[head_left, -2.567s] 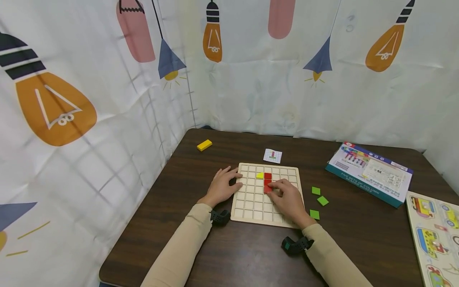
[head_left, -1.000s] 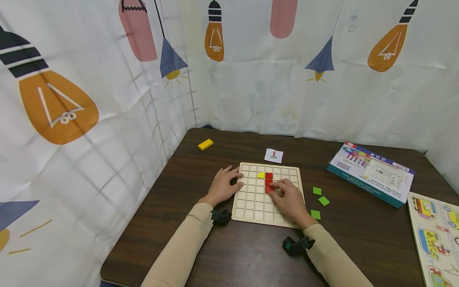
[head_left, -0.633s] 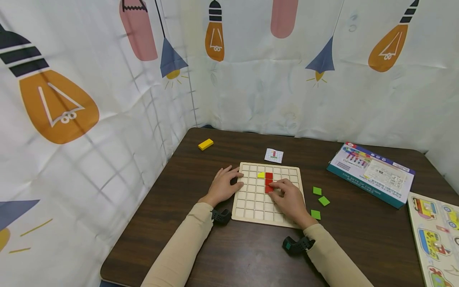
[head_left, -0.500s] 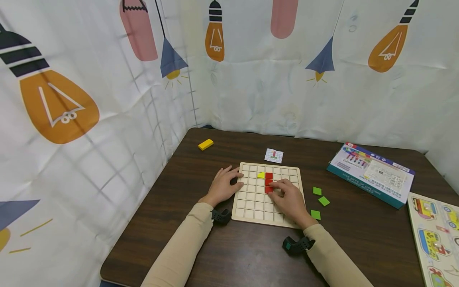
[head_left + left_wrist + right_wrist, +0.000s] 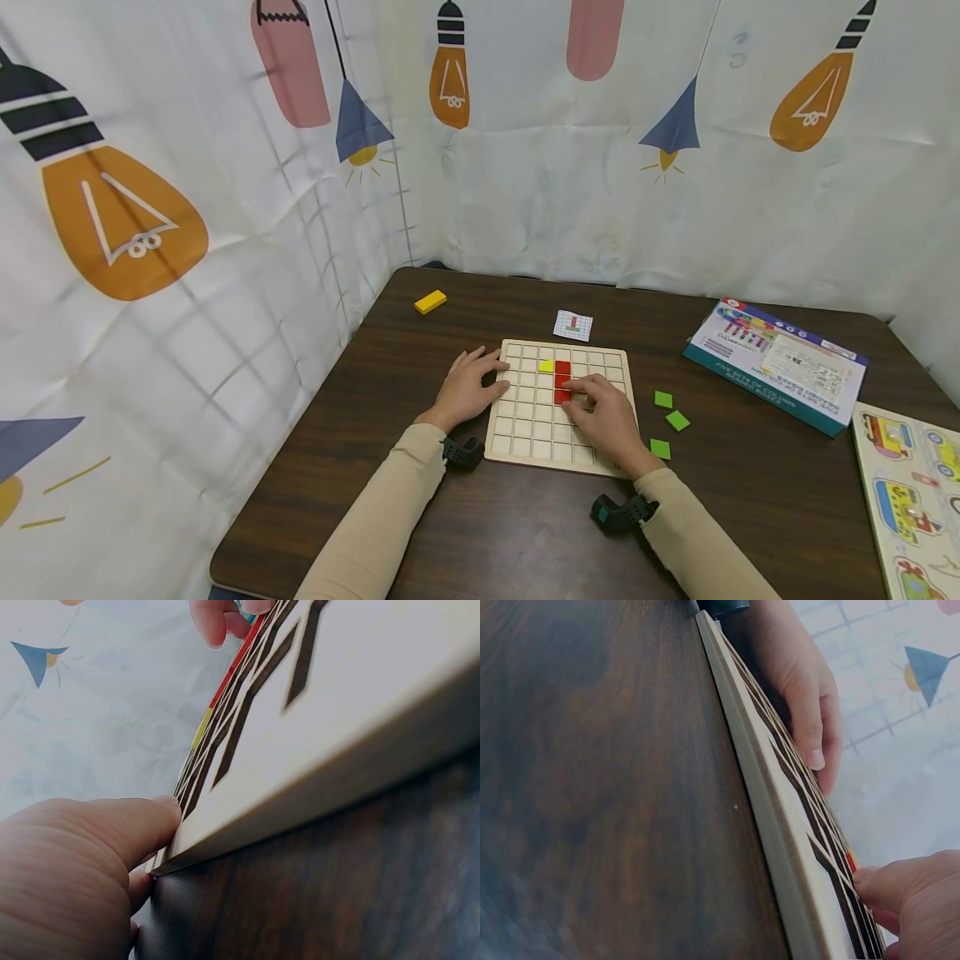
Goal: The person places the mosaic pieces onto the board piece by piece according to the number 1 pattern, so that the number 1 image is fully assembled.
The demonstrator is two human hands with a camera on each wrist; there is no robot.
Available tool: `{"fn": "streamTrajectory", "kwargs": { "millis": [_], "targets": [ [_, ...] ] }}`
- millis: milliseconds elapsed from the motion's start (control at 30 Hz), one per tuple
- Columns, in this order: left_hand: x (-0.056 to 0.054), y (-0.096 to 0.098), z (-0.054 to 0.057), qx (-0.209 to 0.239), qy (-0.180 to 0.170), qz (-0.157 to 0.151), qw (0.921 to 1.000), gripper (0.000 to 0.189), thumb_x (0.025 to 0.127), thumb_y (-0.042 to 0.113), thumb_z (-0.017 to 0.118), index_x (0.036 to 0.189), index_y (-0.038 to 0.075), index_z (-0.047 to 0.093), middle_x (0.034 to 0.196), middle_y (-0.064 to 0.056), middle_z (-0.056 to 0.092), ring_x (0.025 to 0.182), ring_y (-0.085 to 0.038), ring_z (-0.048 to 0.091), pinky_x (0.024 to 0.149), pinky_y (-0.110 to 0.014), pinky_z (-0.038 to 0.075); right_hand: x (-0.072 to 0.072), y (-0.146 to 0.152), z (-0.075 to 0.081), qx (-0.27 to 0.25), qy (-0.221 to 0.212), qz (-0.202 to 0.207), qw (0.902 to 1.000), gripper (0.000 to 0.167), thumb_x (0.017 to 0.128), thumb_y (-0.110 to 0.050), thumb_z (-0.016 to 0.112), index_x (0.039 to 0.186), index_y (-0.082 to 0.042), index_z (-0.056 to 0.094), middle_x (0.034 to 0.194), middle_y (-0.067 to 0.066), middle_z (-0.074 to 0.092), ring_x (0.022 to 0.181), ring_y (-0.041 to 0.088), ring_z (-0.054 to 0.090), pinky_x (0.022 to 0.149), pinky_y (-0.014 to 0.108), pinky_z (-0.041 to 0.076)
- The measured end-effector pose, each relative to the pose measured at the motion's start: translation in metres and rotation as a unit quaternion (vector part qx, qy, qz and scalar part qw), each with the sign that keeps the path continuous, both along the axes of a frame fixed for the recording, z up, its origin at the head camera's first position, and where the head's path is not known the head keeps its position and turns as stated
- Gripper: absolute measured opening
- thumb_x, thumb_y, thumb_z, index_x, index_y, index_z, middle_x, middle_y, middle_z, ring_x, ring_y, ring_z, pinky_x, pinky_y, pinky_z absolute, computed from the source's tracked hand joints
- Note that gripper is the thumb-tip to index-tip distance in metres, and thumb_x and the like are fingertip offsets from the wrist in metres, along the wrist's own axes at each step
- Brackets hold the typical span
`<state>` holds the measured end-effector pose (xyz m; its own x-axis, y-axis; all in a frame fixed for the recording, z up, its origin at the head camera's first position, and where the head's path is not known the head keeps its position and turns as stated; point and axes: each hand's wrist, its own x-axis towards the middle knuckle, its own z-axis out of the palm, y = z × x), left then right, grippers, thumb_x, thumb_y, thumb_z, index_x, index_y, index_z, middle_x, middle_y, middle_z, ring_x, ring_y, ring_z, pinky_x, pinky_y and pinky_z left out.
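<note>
A pale wooden grid board [image 5: 525,432] lies flat on the dark table. A yellow tile [image 5: 546,366] sits in one of its cells, beside a short column of red tiles [image 5: 562,367]. At the board's left edge my left hand [image 5: 467,390] rests with extended fingers; the left wrist view has its thumb [image 5: 142,821] on the rim. My right hand [image 5: 603,417] is over the board, thumb and index finger pinching the lowest red tile [image 5: 561,397]. Its other fingers are curled in, and the hand covers several cells.
Green tiles [image 5: 663,399] lie right of the board. Behind it is a small pattern card [image 5: 573,325], with a yellow block [image 5: 431,302] at the far left. A game box [image 5: 776,362] and a picture board [image 5: 900,483] occupy the right side. A printed curtain [image 5: 525,208] hangs behind.
Between the earlier frames and now the whole view shifts very slightly. Both hands keep their places on the board, and the tiles look the same.
</note>
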<state>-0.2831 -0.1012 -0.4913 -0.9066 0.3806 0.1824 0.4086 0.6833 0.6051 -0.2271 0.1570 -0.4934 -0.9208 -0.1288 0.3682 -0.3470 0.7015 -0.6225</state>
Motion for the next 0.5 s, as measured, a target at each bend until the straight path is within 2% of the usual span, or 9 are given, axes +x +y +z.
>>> {"fn": "streamTrajectory", "kwargs": {
  "millis": [267, 500],
  "targets": [
    [0.0012, -0.0001, 0.0013, -0.006, 0.000, 0.002, 1.0000, 0.036, 0.096, 0.030, 0.064, 0.130, 0.018, 0.064, 0.151, -0.002, 0.043, 0.147, -0.023, 0.024, 0.123, -0.043, 0.006, 0.0007, -0.0003, 0.0006, -0.010, -0.003, -0.002, 0.9999, 0.024, 0.083, -0.014, 0.078, 0.107, -0.015, 0.075, 0.100, -0.002, 0.064, 0.077, 0.013, 0.051, 0.066, 0.030, 0.045],
    [0.0010, -0.0001, 0.0015, -0.006, -0.002, 0.002, 1.0000, 0.036, 0.096, 0.031, 0.063, 0.130, 0.018, 0.064, 0.151, -0.001, 0.043, 0.147, -0.023, 0.025, 0.123, -0.043, 0.006, -0.0001, 0.0003, -0.0008, -0.003, 0.003, -0.001, 1.0000, 0.024, 0.084, -0.012, 0.077, 0.107, -0.016, 0.075, 0.104, -0.002, 0.065, 0.077, 0.014, 0.050, 0.065, 0.029, 0.043]
  ]
}}
